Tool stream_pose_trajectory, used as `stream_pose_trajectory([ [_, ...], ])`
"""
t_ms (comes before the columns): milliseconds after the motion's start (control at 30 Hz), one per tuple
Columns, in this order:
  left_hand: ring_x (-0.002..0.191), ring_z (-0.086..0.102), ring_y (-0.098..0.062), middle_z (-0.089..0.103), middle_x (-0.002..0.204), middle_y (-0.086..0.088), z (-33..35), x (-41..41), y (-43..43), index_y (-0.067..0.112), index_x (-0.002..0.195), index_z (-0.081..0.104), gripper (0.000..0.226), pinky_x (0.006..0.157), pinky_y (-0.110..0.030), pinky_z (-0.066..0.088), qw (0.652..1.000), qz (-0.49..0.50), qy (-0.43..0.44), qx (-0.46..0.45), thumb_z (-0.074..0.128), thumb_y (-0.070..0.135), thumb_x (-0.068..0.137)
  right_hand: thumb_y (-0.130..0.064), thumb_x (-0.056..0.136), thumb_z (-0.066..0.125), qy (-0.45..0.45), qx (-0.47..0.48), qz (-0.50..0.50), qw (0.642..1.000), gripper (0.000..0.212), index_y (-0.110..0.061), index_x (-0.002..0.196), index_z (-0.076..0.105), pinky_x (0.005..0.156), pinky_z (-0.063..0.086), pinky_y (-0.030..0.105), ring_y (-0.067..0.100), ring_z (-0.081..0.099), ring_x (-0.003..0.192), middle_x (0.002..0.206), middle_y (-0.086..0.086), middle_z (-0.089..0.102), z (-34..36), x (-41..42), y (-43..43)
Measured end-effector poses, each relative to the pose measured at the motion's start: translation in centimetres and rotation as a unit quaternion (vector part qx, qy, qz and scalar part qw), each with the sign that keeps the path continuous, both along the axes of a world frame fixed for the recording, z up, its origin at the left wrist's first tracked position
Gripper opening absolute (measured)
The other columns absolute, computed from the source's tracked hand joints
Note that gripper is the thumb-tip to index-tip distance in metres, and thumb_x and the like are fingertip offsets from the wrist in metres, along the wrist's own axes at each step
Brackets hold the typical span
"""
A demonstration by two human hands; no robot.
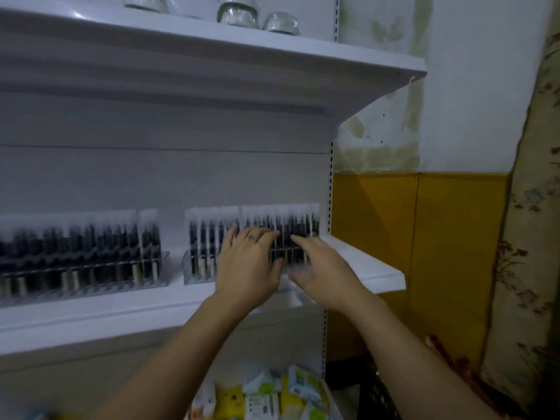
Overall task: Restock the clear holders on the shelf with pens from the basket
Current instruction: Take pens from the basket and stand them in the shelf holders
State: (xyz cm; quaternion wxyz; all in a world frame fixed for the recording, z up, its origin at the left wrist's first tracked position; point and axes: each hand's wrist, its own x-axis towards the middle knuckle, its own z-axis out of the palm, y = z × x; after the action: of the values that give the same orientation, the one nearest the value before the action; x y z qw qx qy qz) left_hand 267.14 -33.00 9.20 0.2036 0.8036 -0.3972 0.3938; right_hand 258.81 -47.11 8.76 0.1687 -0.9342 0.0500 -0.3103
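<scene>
A white shelf (91, 313) carried two clear holders (91, 268) of dark pens (209, 234), and at the right holder (197, 269) the left hand (248, 262) lay fingers spread on the pens, the right hand (321, 271) beside it, grip too blurred to tell.

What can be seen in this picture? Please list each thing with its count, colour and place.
clear holders: two, transparent, side by side on the middle shelf
pens: many, dark with white tops, standing in both holders
middle shelf: one, white
glass jars: three, clear, on the top shelf
packets: several, yellow, white and green, bottom centre
basket: one, black, bottom right, partly seen
curtain: one, floral, right edge
left hand: on the right holder's pens
right hand: at that holder's right end
</scene>
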Motion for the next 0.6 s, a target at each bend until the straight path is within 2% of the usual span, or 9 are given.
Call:
stream_pose_trajectory([
  [100,0.121,0.052,-0.021,0.061,0.126,0.002,-2.3,-0.9,3.2,0.023,0.129,0.058,0.046,0.114,-0.042,0.023,1.000,0.016,0.011,-0.004,0.063,0.038,0.085,-0.038,0.092,0.062,0.024,0.002,0.017,1.000,0.070,-0.029,0.151,0.025,0.109,0.034,0.032,0.016,0.033,0.137,0.153,-0.008,0.027,-2.1,-0.6,3.1],
  [267,0.115,0.054,-0.022,0.064,0.119,0.004,-7.0,-2.0,8.7,0.025,0.123,0.061,0.044,0.099,-0.042,0.032,0.997,0.072,0.036,0.015,0.064,0.041,0.083,-0.030,0.093,0.061,0.044,0.016,0.072,0.996,0.066,-0.027,0.150,0.028,0.110,0.026,0.025,0.011,0.026,0.137,0.150,-0.007,0.027,-6.3,-1.2,7.4],
  [367,0.113,0.055,-0.023,0.064,0.115,0.005,-10.7,-2.6,11.2,0.027,0.122,0.061,0.045,0.093,-0.043,0.035,0.992,0.101,0.068,0.031,0.063,0.046,0.081,-0.033,0.094,0.060,0.069,0.024,0.087,0.994,0.064,-0.030,0.149,0.027,0.107,0.029,0.024,0.010,0.028,0.135,0.147,-0.010,0.027,-9.9,-1.2,9.3],
  [500,0.116,0.054,-0.024,0.062,0.121,0.003,-16.5,-3.2,13.5,0.025,0.127,0.058,0.048,0.097,-0.041,0.035,0.984,0.105,0.138,0.041,0.061,0.046,0.083,-0.040,0.094,0.058,0.135,0.020,0.084,0.987,0.063,-0.025,0.148,0.030,0.109,0.031,0.030,0.016,0.030,0.137,0.150,-0.005,0.029,-15.5,-0.6,11.2],
  [600,0.123,0.049,-0.020,0.058,0.128,0.005,-21.3,-3.4,14.9,0.026,0.133,0.053,0.051,0.102,-0.036,0.029,0.973,0.110,0.198,0.055,0.057,0.047,0.086,-0.040,0.092,0.060,0.184,0.034,0.082,0.979,0.063,-0.024,0.147,0.032,0.107,0.034,0.032,0.018,0.033,0.135,0.148,-0.004,0.032,-19.9,-0.3,12.3],
])
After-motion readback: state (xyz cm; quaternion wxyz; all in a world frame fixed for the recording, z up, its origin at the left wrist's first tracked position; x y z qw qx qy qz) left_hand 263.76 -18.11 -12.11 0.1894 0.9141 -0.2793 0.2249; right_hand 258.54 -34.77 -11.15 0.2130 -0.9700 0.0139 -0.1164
